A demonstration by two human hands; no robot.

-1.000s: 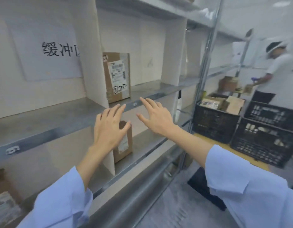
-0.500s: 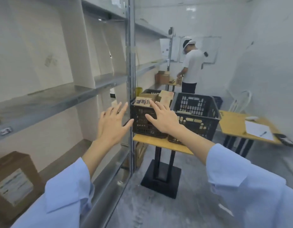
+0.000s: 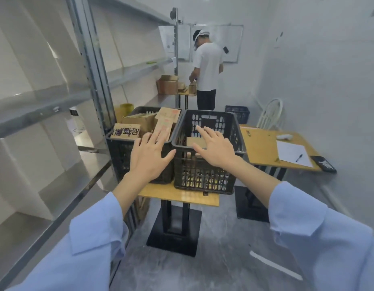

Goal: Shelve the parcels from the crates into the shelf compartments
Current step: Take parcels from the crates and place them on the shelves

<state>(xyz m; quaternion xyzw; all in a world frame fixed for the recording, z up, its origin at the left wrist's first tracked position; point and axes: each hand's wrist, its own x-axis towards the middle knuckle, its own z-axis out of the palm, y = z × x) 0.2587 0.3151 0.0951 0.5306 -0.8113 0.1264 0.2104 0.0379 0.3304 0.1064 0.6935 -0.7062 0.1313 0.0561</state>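
**Here, open hands reach toward two crates of parcels**

Both hands are held out with fingers spread and straight, and nothing is gripped. The left hand (image 3: 149, 156) is seen in front of the left crate (image 3: 121, 156), the right hand (image 3: 215, 149) over the near rim of the right crate (image 3: 202, 173); whether either crate is touched cannot be told. The two black slatted crates are set side by side, touching, on a small wooden table (image 3: 181, 196). The left one is piled above its rim with brown cardboard parcels: a box (image 3: 125, 131) with dark printed characters lies at the near corner, and a tall carton (image 3: 166, 120) with red print is tilted behind it. One plain brown parcel (image 3: 193, 141) lies low in the right crate. A grey metal shelf (image 3: 45, 101) with white dividers stands just left of the crates.
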